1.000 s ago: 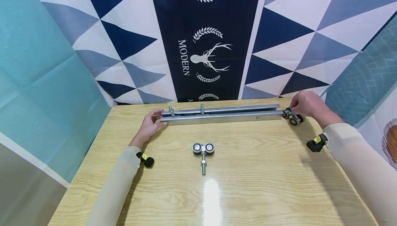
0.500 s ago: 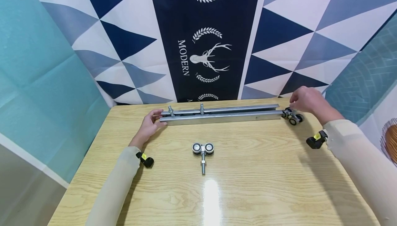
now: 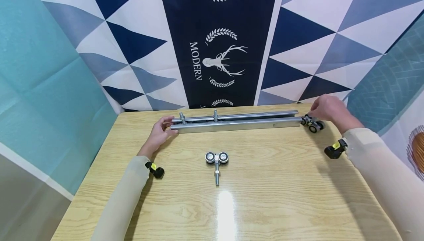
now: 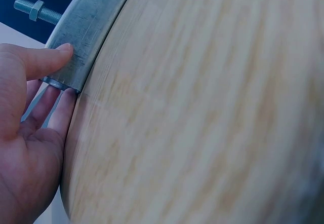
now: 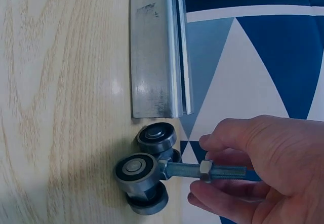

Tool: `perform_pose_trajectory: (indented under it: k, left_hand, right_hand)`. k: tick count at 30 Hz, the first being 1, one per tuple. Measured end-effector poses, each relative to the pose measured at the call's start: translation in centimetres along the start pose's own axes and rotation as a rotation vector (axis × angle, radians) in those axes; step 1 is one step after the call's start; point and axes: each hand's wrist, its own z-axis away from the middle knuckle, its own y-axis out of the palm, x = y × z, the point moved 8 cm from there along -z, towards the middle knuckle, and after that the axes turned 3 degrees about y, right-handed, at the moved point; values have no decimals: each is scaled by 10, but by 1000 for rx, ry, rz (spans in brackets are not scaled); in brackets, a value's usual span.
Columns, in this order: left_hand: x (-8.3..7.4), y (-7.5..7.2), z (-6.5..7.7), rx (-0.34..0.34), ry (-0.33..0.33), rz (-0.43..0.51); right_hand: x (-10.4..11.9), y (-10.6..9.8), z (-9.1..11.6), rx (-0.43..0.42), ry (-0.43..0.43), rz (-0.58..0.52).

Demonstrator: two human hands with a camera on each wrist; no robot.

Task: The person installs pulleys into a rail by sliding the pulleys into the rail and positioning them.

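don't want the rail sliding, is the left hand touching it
Touching. The left wrist view shows it: the thumb of the left hand lies against the face of the rail, near its end.

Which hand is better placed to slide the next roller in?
Likely the right hand: it holds a roller at one end of the rail, while the left hand grips the other.

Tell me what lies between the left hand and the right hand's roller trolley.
The head view shows the slotted metal rail, two threaded bolts rising from it, between the left hand and the roller trolley.
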Motion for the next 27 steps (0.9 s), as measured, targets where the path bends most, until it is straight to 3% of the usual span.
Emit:
perform_pose_trajectory:
  k: [13, 27]
  left_hand:
    - [3, -1, 1, 0, -8, -2]
    - [4, 0, -2, 5, -12, 3]
  right_hand:
    - [-5, 3, -1, -83, 54, -53]
    - [-4, 2, -1, -130, 36, -73]
